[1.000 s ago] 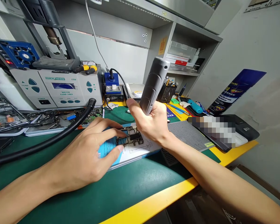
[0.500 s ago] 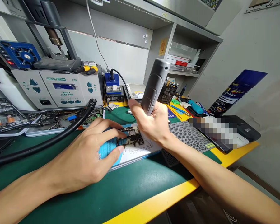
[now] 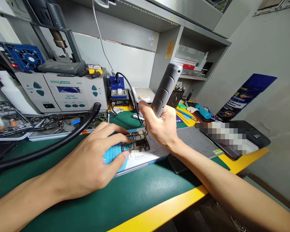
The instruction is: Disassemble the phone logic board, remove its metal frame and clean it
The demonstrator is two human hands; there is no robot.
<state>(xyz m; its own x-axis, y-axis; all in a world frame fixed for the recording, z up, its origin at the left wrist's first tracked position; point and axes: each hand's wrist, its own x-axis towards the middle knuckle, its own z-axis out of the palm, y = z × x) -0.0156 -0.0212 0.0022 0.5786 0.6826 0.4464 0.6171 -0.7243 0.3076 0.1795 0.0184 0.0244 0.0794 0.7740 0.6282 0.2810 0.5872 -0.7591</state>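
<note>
My right hand (image 3: 161,127) is wrapped round a thick grey pen-shaped tool (image 3: 166,87), which leans to the right at its top. The tool's narrow metal tip shows below my fist, at the upper right edge of a small phone circuit board (image 3: 141,141). I cannot tell whether tip and board touch. The board lies on a blue and white box (image 3: 147,158). My left hand (image 3: 94,158) grips the board's left end between thumb and fingertips, resting partly on the box.
At the left stand a hot-air rework station (image 3: 62,91) and its black hose (image 3: 62,141). Behind them lies a tray of scrap boards (image 3: 60,125). A grey mesh mat (image 3: 195,140) lies right of the box, with a blue spray can (image 3: 246,96) beyond.
The grey tool has shifted a little to the right with my right hand and leans more, and its tip now shows beside the board. My left hand keeps its grip.
</note>
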